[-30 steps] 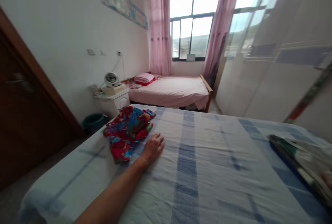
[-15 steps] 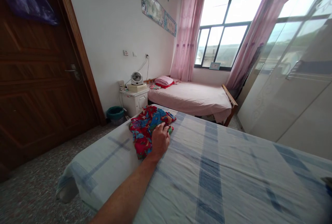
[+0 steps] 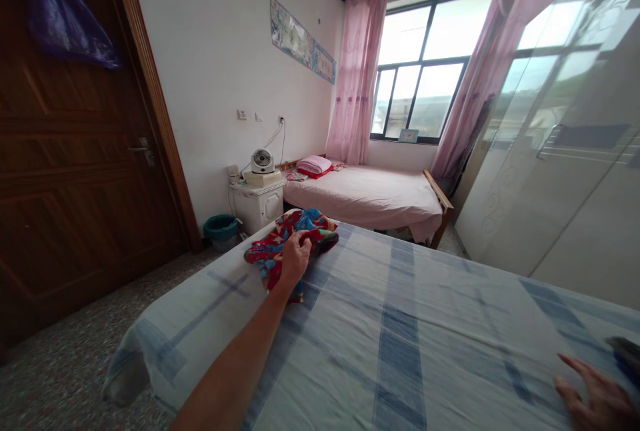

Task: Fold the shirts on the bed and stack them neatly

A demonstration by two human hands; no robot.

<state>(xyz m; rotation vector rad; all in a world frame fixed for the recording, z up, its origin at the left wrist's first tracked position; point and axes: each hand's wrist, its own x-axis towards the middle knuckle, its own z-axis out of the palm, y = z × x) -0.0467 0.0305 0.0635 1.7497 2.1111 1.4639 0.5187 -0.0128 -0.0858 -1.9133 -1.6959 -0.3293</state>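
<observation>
My left hand (image 3: pixel 297 256) pinches the edge of a crumpled red-and-blue patterned cloth (image 3: pixel 270 251). Part of the cloth is lifted beside my fingers, while the rest lies on the bed near its far left corner. A pale sheet (image 3: pixel 345 351) with blue bands covers this bed. At the lower right, my right hand (image 3: pixel 595 394) hovers over or rests on the sheet, fingers apart and holding nothing; contact cannot be made out. Close to it at the right edge is a dark object (image 3: pixel 625 351), cut off and unclear.
Beyond stands a second bed with a pink sheet (image 3: pixel 370 194). A white bedside cabinet (image 3: pixel 260 208) carries a small fan (image 3: pixel 263 160). The green bin (image 3: pixel 220 228) is on the floor near a wooden door (image 3: pixel 75 171). Glossy wardrobe doors (image 3: pixel 565 218) line the right side.
My left hand has closed on the cloth and raised part of it, shifting slightly left. My right hand has come into view at the lower right. The view has tilted up a little.
</observation>
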